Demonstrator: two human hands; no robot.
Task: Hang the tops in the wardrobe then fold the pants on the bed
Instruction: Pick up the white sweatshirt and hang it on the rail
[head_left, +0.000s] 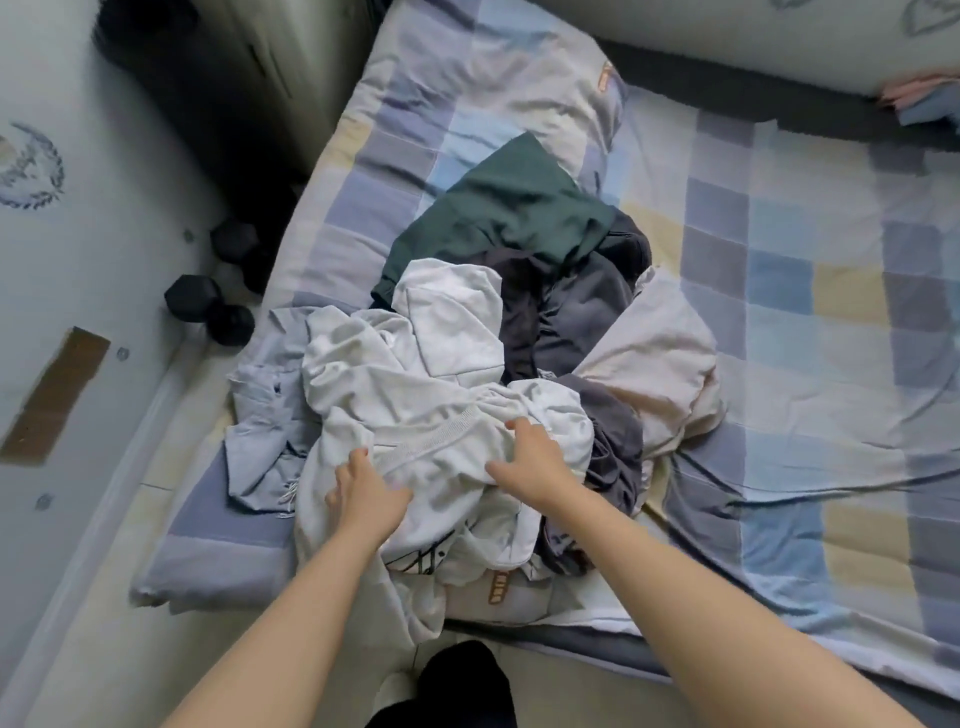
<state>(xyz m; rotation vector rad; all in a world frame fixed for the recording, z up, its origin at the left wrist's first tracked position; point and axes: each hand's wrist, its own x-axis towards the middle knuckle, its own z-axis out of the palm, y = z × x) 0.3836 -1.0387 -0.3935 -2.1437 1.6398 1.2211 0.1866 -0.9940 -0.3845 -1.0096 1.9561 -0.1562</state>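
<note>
Two black dumbbells (208, 299) lay on the floor at the bed's nine o'clock edge, close against the checked bedspread (779, 291). Beside them, on the bed, a pale blue-grey garment (265, 410) sprawled at nine o'clock of the laundry heap, part of it tucked beneath the white top (415, 374).

My left hand (363, 491) rested on the near left side of that white top, fingers straight and spread, palm down, gripping nothing. The top itself lay crumpled over the front of the heap, its ribbed hem running between my two hands, and a printed dark design showed on white fabric at its six o'clock edge; whether that fabric belonged to the same top I could not tell.

My right hand (535, 462) lay on the top's right side, fingers bent over a fold of the white cloth and pressing into it, though the blur kept me from telling whether the fold was truly pinched.

At twelve o'clock of the heap a dark green garment (509, 208) lay spread flat on top of the others. Below it, dark grey clothes (576, 306) bunched through the middle and trailed down to four o'clock of my right hand. A cream garment (660, 358) sat at the heap's three o'clock, touching the grey ones. Folded pink and blue cloth (919, 101) lay at the frame's two o'clock corner.
</note>
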